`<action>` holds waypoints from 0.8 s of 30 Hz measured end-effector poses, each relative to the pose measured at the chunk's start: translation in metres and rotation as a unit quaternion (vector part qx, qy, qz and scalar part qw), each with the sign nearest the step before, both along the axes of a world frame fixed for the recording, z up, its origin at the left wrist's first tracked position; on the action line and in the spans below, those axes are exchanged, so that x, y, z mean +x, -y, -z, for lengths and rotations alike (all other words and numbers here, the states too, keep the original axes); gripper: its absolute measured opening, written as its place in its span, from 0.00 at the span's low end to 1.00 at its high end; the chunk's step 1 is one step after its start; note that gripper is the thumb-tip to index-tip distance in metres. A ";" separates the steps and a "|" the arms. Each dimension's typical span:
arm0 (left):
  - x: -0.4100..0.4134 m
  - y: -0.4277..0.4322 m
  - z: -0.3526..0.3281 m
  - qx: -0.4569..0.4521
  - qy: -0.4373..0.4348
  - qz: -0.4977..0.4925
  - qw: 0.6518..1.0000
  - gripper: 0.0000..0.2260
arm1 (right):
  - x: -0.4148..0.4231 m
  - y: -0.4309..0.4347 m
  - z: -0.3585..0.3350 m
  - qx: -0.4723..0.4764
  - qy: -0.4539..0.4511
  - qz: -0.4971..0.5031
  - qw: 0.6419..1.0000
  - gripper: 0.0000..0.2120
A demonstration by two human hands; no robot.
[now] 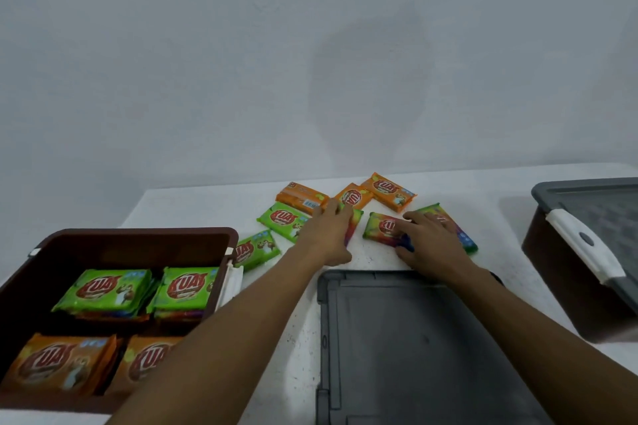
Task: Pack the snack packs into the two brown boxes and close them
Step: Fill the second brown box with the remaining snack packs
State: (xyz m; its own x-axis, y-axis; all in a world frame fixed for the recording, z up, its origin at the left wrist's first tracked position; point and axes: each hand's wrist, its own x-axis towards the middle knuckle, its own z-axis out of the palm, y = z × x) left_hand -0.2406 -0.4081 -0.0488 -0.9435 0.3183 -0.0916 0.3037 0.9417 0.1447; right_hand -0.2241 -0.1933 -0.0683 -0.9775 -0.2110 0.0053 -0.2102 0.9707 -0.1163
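On the white surface (207, 207), the right hand (431, 241) lies fingers-flat on a rainbow snack pack (381, 228), while the left hand (326, 231) covers a second rainbow pack (354, 229), its grip unclear, near the part-filled open brown box (138, 233).

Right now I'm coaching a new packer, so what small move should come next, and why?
Probably grip the pack under each hand and carry both to the open brown box. The left hand lies on the left rainbow pack, the right hand on the right rainbow pack; the box holds stacks already, and a grey lid lies beside it.
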 end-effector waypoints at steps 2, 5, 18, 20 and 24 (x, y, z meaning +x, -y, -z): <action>-0.002 0.002 0.000 0.037 0.015 0.011 0.999 0.36 | 0.003 -0.001 -0.002 0.010 -0.002 0.000 1.000 0.21; -0.003 0.002 -0.006 0.136 0.033 -0.019 0.990 0.35 | 0.005 0.002 -0.009 0.019 0.012 0.007 1.000 0.19; -0.027 0.019 -0.021 0.123 0.091 0.031 0.988 0.27 | 0.002 -0.008 -0.023 -0.029 0.033 0.055 0.998 0.27; -0.042 0.028 -0.029 0.123 0.067 0.022 0.990 0.22 | -0.001 -0.003 -0.025 -0.025 0.028 0.039 0.999 0.24; -0.071 0.054 -0.043 0.085 0.048 0.007 0.995 0.16 | -0.012 0.018 -0.022 -0.055 0.034 -0.015 0.998 0.24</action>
State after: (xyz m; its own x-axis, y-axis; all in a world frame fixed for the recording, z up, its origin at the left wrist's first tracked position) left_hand -0.3113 -0.4617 -0.0058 -0.9284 0.3497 -0.1254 0.2930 0.8967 0.3317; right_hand -0.2356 -0.2113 -0.0459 -0.9695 -0.2423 -0.0358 -0.2274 0.9447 -0.2362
